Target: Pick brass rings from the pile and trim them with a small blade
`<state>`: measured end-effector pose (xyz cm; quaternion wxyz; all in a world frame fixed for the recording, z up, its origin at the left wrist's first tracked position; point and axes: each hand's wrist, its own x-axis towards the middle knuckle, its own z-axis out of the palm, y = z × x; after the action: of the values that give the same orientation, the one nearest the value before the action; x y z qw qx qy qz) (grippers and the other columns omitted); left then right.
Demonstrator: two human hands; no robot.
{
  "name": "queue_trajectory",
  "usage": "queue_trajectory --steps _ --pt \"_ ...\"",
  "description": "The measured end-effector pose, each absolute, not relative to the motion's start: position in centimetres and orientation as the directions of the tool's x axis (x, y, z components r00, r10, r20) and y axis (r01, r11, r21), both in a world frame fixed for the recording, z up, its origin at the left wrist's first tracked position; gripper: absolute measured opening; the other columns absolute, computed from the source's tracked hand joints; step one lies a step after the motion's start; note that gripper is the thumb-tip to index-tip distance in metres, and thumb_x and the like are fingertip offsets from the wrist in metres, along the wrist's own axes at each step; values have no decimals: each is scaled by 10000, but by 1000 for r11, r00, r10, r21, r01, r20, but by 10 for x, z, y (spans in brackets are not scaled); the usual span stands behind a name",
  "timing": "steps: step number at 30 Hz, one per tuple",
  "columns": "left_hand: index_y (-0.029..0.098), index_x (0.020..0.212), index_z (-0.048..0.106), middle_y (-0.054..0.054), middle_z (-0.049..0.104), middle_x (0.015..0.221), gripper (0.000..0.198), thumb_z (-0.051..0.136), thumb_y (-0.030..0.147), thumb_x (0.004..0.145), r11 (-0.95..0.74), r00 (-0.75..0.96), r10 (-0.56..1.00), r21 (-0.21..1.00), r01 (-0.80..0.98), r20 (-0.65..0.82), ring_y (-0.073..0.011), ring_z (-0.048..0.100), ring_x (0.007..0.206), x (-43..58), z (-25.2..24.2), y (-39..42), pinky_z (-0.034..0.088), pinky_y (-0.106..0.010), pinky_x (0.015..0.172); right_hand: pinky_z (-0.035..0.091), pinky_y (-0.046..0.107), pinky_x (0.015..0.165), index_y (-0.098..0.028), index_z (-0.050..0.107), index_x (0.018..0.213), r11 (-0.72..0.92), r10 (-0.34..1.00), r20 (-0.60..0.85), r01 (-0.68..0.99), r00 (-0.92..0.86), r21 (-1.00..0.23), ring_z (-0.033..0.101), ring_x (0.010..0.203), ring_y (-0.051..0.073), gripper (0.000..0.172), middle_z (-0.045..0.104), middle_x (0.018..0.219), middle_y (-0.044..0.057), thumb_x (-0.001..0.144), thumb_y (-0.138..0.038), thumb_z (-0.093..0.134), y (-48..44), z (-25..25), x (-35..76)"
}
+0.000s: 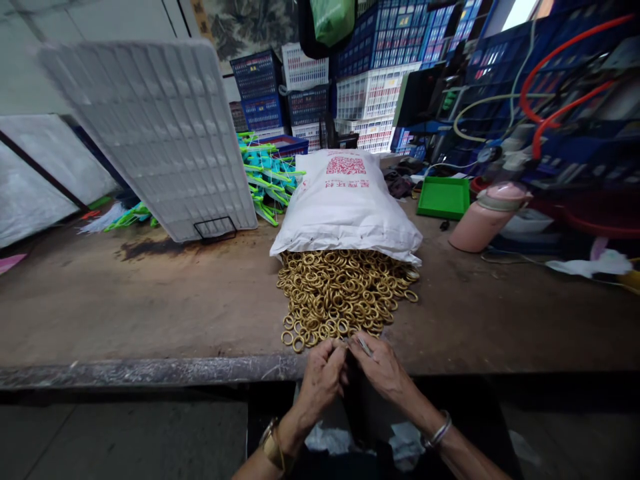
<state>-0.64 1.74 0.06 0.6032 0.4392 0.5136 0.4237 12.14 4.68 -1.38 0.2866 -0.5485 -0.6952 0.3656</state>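
Note:
My left hand (323, 379) is closed in a pinch at the table's front edge; what its fingers hold, if anything, is hidden. Close beside it, my right hand (384, 370) grips a slim silver metal tool (365, 345), whose kind I cannot make out. The fingertips of both hands nearly meet. Just beyond them lies a heap of brass-coloured rings (335, 293), spilling from the mouth of a white woven sack (345, 207) with red print. A few rings lie loose near my left fingers.
A white ribbed panel (155, 133) stands upright on the wooden table (200, 300), beside green and teal plastic pieces (270, 173). To the right are a green tray (443, 198) and a pink bottle (487, 217). Stacked crates (370, 100) stand behind.

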Motion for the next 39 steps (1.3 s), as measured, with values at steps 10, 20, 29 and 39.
queue_trajectory --steps 10,20,29,39 --pt "167 676 449 55 443 522 319 473 477 748 324 178 938 936 -138 -299 -35 380 354 -9 0 17 300 -130 315 334 213 501 -200 404 595 169 969 43 528 -243 -832 411 530 99 323 428 549 -42 825 -408 315 44 -15 122" --pt "166 669 457 55 450 502 323 472 478 751 332 177 936 933 -141 -306 -35 380 348 -10 -3 15 299 -125 315 335 215 494 -197 419 574 179 970 64 512 -234 -840 403 520 100 324 423 536 -40 810 -403 338 43 -13 119" --pt "167 693 448 53 463 532 327 510 487 723 384 191 918 900 -205 -348 -35 395 360 -13 5 9 293 -128 316 358 225 504 -200 414 551 132 971 24 448 -238 -884 414 508 103 349 428 512 -40 803 -428 336 40 -10 114" --pt "172 750 432 54 460 561 304 505 467 757 315 198 946 869 -382 -256 -28 381 370 -20 2 -7 294 -131 330 377 222 522 -194 480 628 112 950 -15 388 -311 -915 443 536 108 337 472 552 -29 797 -457 354 30 10 106"
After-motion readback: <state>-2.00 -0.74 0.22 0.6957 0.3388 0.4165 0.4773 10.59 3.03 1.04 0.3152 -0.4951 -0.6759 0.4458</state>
